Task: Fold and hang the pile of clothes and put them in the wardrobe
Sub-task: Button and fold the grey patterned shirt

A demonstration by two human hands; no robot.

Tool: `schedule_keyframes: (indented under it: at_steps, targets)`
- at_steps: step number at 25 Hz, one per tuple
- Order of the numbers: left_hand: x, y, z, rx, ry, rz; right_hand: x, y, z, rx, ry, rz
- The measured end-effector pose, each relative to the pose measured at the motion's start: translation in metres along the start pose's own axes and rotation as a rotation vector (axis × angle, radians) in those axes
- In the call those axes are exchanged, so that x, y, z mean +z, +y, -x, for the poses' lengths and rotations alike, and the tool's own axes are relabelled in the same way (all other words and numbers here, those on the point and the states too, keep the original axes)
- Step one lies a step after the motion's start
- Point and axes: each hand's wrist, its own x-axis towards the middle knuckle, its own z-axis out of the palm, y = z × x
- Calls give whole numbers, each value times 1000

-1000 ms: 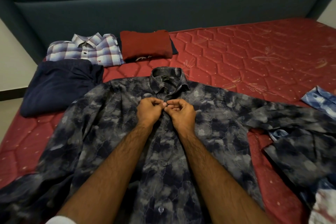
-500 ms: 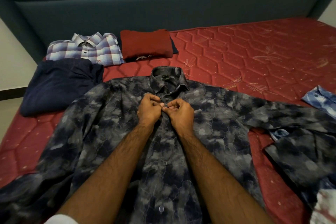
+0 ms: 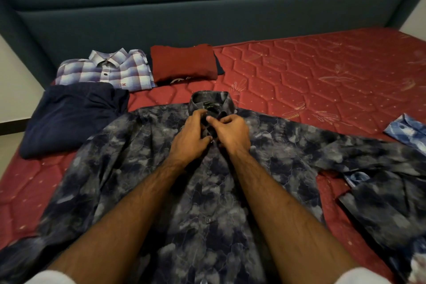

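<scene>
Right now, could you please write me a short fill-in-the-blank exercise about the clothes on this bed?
1. Both hands, left and right, pinch the dark patterned shirt just below its ____.
2. The folded checked shirt lies beside a folded ____ garment.
3. The mattress is ____ in colour.

Missing words: collar; red; red

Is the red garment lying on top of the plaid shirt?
No, the folded red garment lies on the mattress beside the plaid shirt, to its right in the head view.

Prob. home bedroom: mattress (image 3: 322,80), padded headboard (image 3: 207,11).
</scene>
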Motion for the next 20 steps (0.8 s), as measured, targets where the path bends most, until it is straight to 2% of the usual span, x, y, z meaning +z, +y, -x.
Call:
schedule_keyframes:
  at_steps: [2, 6, 8, 16, 20]
  targets:
    - [-3, -7, -14, 26, -31, 66, 6, 2, -5, -4, 3, 25]
    - [-11, -13, -37, 2, -51, -52, 8, 27, -8, -7, -66, -361]
    - [-9, -13, -40, 5, -40, -99, 3, 27, -8, 16, -114, -473]
    - [0, -14, -38, -134, 87, -45, 2, 27, -13, 94, -156, -469]
    - [0, -13, -44, -273, 103, 232, 8, 27, -14, 74, -98, -413]
